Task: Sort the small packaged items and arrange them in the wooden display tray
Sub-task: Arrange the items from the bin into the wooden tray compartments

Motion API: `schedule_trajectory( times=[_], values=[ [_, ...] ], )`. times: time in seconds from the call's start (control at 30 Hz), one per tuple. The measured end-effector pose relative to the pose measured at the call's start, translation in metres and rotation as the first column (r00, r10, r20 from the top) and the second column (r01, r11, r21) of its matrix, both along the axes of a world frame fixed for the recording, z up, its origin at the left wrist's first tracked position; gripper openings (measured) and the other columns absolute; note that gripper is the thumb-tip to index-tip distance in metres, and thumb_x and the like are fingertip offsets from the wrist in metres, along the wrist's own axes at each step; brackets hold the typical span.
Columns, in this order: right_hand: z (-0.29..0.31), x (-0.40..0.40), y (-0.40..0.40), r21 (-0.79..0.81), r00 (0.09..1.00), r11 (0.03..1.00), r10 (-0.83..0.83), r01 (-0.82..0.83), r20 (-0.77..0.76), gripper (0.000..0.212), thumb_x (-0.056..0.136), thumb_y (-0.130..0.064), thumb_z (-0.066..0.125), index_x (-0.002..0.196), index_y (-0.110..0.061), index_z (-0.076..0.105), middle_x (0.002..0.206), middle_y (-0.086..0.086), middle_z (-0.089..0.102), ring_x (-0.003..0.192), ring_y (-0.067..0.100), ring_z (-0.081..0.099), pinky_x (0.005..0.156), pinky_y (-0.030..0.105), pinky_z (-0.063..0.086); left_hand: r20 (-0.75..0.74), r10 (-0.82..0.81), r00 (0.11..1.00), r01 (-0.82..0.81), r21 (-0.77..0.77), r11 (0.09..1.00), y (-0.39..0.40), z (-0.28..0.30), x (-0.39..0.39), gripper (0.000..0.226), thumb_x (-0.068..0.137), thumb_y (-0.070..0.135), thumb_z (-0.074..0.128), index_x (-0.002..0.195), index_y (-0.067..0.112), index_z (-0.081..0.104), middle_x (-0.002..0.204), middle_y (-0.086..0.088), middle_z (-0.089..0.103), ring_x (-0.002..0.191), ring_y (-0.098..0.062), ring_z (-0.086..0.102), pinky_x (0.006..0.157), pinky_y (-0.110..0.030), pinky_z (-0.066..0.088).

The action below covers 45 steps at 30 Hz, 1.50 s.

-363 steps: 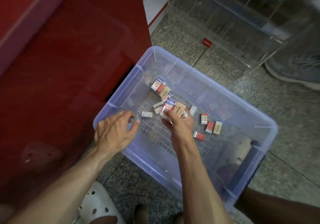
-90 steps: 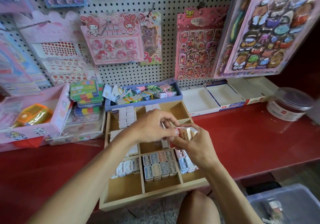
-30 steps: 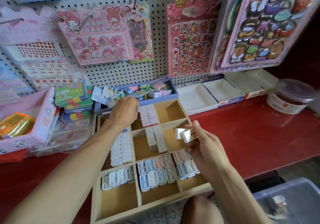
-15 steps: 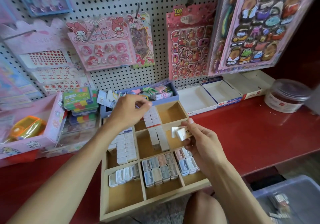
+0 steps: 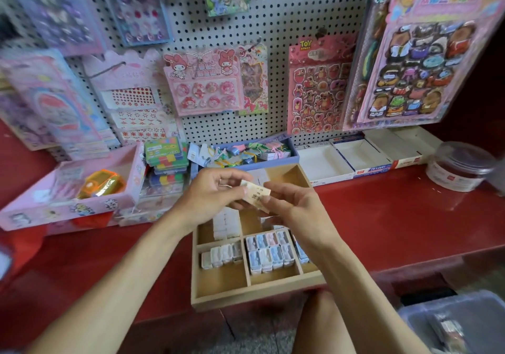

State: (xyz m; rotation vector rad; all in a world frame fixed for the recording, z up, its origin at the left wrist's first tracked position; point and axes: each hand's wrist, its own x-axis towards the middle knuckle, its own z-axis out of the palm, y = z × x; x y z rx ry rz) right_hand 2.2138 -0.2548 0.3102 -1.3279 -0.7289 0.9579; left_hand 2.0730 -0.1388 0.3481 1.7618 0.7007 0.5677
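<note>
A wooden display tray (image 5: 257, 297) with several compartments sits on the red counter, overhanging its front edge. White packaged items (image 5: 226, 224) fill a middle compartment, and blue and pink ones (image 5: 269, 251) fill the front row. Above the tray both hands meet on a small tan packaged item (image 5: 256, 193). My left hand (image 5: 211, 193) pinches its left end. My right hand (image 5: 292, 207) holds it from the right, and whether more items lie under those fingers is hidden.
A pegboard of sticker packs rises behind the red counter (image 5: 396, 217). A blue box of trinkets (image 5: 254, 152), open white boxes (image 5: 352, 159), a clear round tub (image 5: 459, 166) and a pink box (image 5: 68, 198) stand around the tray. A clear bin (image 5: 459, 323) with more items sits on the floor at lower right.
My left hand has come back from the tray's rear compartments to the item in my right hand. Both hands now hold it together over the tray.
</note>
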Motion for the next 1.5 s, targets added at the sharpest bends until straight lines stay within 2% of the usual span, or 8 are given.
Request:
schedule_trajectory(
  times=[0.07, 0.23, 0.43, 0.53, 0.7, 0.93, 1.1, 1.5],
  values=[
    [0.004, -0.012, 0.002, 0.009, 1.0, 1.0, -0.004, 0.004, 0.022, 0.024, 0.09, -0.006, 0.072, 0.113, -0.002, 0.068, 0.105, 0.024, 0.07, 0.068, 0.016, 0.07, 0.062, 0.025, 0.057, 0.014, 0.023, 1.0, -0.022, -0.01, 1.0, 0.0, 0.002, -0.009, 0.022, 0.09, -0.001, 0.063, 0.099, 0.016, 0.073, 0.095, -0.008, 0.074, 0.076, -0.015, 0.071, 0.063, -0.023, 0.058],
    [0.004, -0.035, 0.009, 0.015, 0.993, 0.998, 0.056, -0.058, 0.107, 0.023, 0.09, -0.013, 0.073, 0.109, -0.002, 0.068, 0.095, 0.02, 0.073, 0.069, 0.017, 0.072, 0.067, 0.03, 0.057, -0.023, 0.02, 1.0, -0.018, 0.064, 0.998, 0.0, 0.005, -0.035, 0.03, 0.082, 0.002, 0.074, 0.104, 0.022, 0.072, 0.088, 0.005, 0.074, 0.076, -0.016, 0.07, 0.064, -0.028, 0.057],
    [-0.01, -0.039, 0.01, -0.086, 0.946, 0.995, 0.069, -0.044, 0.317, 0.016, 0.096, -0.024, 0.066, 0.106, -0.013, 0.071, 0.087, 0.001, 0.074, 0.074, 0.013, 0.072, 0.067, 0.027, 0.057, -0.251, 0.065, 0.966, -0.008, 0.223, 0.975, 0.009, 0.001, -0.056, 0.03, 0.087, 0.006, 0.071, 0.116, 0.016, 0.068, 0.092, -0.001, 0.071, 0.069, -0.01, 0.069, 0.063, -0.022, 0.052],
    [-0.016, -0.026, 0.002, -0.109, 0.937, 0.993, -0.002, 0.043, 0.349, 0.008, 0.097, -0.023, 0.063, 0.098, -0.022, 0.071, 0.089, 0.001, 0.073, 0.081, 0.019, 0.072, 0.069, 0.031, 0.057, -0.443, 0.176, 0.879, 0.05, 0.453, 0.89, 0.023, -0.013, -0.065, 0.034, 0.089, 0.009, 0.067, 0.122, 0.019, 0.067, 0.104, -0.001, 0.071, 0.086, -0.01, 0.064, 0.08, -0.021, 0.045],
    [-0.02, -0.004, -0.016, -0.138, 0.943, 0.979, -0.098, 0.149, 0.318, 0.012, 0.099, -0.021, 0.059, 0.103, -0.017, 0.07, 0.093, 0.002, 0.074, 0.083, 0.017, 0.072, 0.064, 0.028, 0.056, -0.599, 0.228, 0.768, 0.181, 0.544, 0.819, 0.036, -0.05, -0.066, 0.041, 0.094, 0.012, 0.06, 0.134, 0.02, 0.059, 0.133, 0.001, 0.061, 0.123, -0.017, 0.052, 0.102, -0.029, 0.036],
    [-0.026, 0.006, -0.023, -0.163, 0.943, 0.962, -0.164, 0.217, 0.29, 0.012, 0.099, -0.022, 0.06, 0.097, -0.021, 0.071, 0.091, 0.001, 0.075, 0.08, 0.018, 0.073, 0.069, 0.033, 0.059, -0.513, 0.241, 0.824, 0.141, 0.597, 0.79, 0.039, -0.082, -0.058, 0.045, 0.091, 0.016, 0.066, 0.135, 0.017, 0.057, 0.13, -0.001, 0.06, 0.118, -0.02, 0.055, 0.096, -0.034, 0.044],
    [-0.027, 0.008, -0.02, -0.158, 0.941, 0.951, -0.22, 0.266, 0.257, 0.017, 0.1, -0.022, 0.058, 0.1, -0.013, 0.072, 0.092, 0.004, 0.074, 0.079, 0.016, 0.073, 0.067, 0.028, 0.056, -0.347, 0.329, 0.878, -0.02, 0.66, 0.751, 0.036, -0.096, -0.061, 0.025, 0.084, 0.015, 0.074, 0.108, 0.009, 0.073, 0.102, 0.001, 0.059, 0.08, -0.014, 0.06, 0.083, -0.032, 0.053],
    [-0.023, 0.009, -0.025, -0.156, 0.934, 0.933, -0.289, 0.324, 0.21, 0.025, 0.101, -0.026, 0.055, 0.095, -0.009, 0.072, 0.091, 0.008, 0.075, 0.079, 0.022, 0.072, 0.07, 0.033, 0.059, -0.346, 0.305, 0.887, 0.071, 0.756, 0.651, 0.03, -0.113, -0.062, 0.006, 0.085, 0.008, 0.072, 0.087, 0.009, 0.077, 0.093, 0.0, 0.062, 0.079, -0.012, 0.062, 0.074, -0.029, 0.054]
  ],
)
